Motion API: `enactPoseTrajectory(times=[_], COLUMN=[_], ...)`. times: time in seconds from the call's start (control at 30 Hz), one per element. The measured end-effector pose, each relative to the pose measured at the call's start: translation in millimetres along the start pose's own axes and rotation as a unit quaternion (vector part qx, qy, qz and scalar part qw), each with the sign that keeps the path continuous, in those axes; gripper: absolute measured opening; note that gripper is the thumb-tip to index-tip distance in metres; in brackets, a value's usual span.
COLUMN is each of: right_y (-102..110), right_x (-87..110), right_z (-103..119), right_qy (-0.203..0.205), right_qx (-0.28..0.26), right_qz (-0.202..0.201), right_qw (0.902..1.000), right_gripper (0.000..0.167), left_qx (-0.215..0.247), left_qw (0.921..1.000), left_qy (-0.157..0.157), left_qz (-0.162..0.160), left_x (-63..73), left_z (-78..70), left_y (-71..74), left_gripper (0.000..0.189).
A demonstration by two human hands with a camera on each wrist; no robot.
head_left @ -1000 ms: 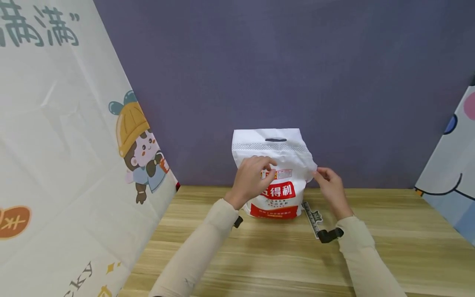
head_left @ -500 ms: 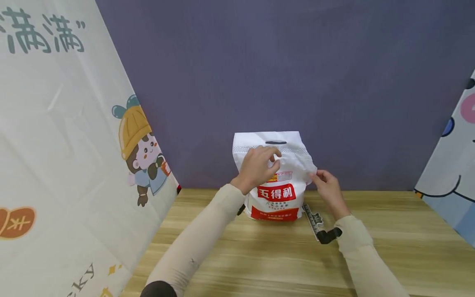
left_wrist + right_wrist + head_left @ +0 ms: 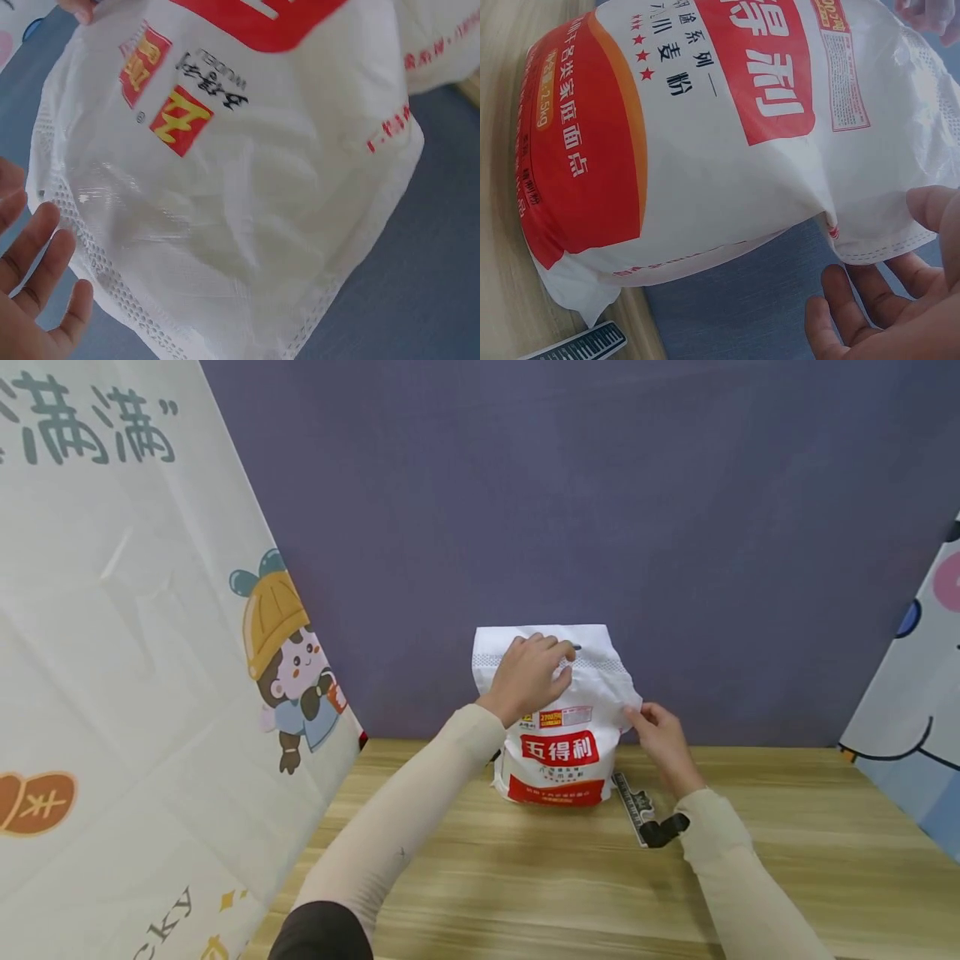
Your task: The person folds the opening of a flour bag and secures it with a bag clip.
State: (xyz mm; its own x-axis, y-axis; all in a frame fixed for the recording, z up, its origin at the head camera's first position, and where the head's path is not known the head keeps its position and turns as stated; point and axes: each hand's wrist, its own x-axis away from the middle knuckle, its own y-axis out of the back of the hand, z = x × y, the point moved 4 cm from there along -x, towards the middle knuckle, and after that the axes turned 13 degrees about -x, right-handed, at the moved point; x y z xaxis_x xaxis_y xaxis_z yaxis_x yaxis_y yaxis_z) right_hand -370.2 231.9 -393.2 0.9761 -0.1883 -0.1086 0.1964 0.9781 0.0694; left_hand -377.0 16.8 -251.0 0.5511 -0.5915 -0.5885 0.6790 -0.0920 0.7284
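A white flour bag (image 3: pixel 558 747) with red printed panels stands upright on the table, its punched handle slot at the top. Over the upper front, partly covering that slot, is my left hand (image 3: pixel 527 675) with loosely bent fingers. In the left wrist view the left hand's (image 3: pixel 37 277) fingers are spread beside the dotted seam, holding nothing. My right hand (image 3: pixel 663 739) pinches the bag's right side edge. The right wrist view shows the right hand's (image 3: pixel 892 307) thumb in front of that edge and fingers behind it.
A flat strip (image 3: pixel 632 806) with ruler-like marks and a cat shape lies by the bag's lower right. The wood-grain table (image 3: pixel 480 877) meets a dark blue-grey backdrop (image 3: pixel 600 493) just behind the bag. A printed white panel (image 3: pixel 112 693) borders the left side.
My left hand has moved up across the bag's front, from above the red label to the handle slot. The right hand keeps its pinch on the side edge.
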Motion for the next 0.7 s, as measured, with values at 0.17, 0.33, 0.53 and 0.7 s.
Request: enactPoseTrajectory(times=[0.17, 0.33, 0.53, 0.7], right_y=[0, 0, 0, -2], right_x=[-1.0, -1.9, -3.0, -2.7], right_z=[-1, -1, -2, -3], right_qy=[0.008, 0.015, 0.013, 0.011], right_qx=[0.001, 0.006, 0.004, 0.005], right_qz=[-0.004, -0.012, -0.010, -0.010], right_qw=[1.0000, 0.9998, 0.9999, 0.9999], right_gripper=[0.056, 0.053, 0.054, 0.053], left_qx=[-0.039, -0.082, -0.111, -0.129], left_qw=[0.9988, 0.9931, 0.9907, 0.9910], left_qy=[-0.030, -0.080, -0.063, -0.030], left_qz=[0.000, -0.025, -0.047, -0.017], left_x=[-5.1, -10.8, -21.7, -29.7], left_z=[-2.6, -8.9, -9.2, -4.9], left_y=[-3.0, -4.5, -4.6, -9.8], left_gripper=[0.021, 0.025, 0.035, 0.055])
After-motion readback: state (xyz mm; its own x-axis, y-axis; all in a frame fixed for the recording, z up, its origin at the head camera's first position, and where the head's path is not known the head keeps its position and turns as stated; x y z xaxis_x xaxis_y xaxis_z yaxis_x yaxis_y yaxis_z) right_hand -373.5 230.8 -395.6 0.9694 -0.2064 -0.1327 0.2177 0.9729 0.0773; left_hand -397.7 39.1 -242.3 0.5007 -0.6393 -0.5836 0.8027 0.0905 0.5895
